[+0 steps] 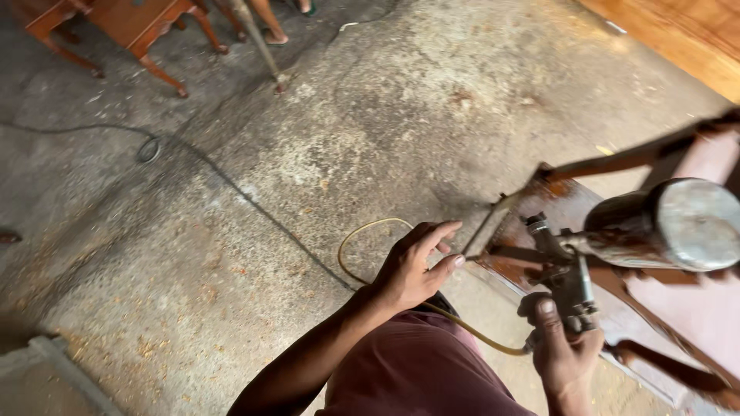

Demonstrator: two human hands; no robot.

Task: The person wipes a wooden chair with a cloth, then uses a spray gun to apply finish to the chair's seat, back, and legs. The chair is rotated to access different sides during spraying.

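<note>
- The right hand (565, 348) is wrapped tight around the grip of a grimy metal spray gun (566, 270), whose dull round cup (671, 223) sits on top.
- A thin yellowish hose (362, 231) loops from the gun's base across the rough concrete floor (231, 254).
- The left hand (416, 266), fingers spread apart, holds nothing and hovers near the edge of a dark-stained wooden frame (555, 200).

The wooden frame (617, 163) is motion-blurred and cut by the right edge; a distant person's feet (276, 35) are cropped.
</note>
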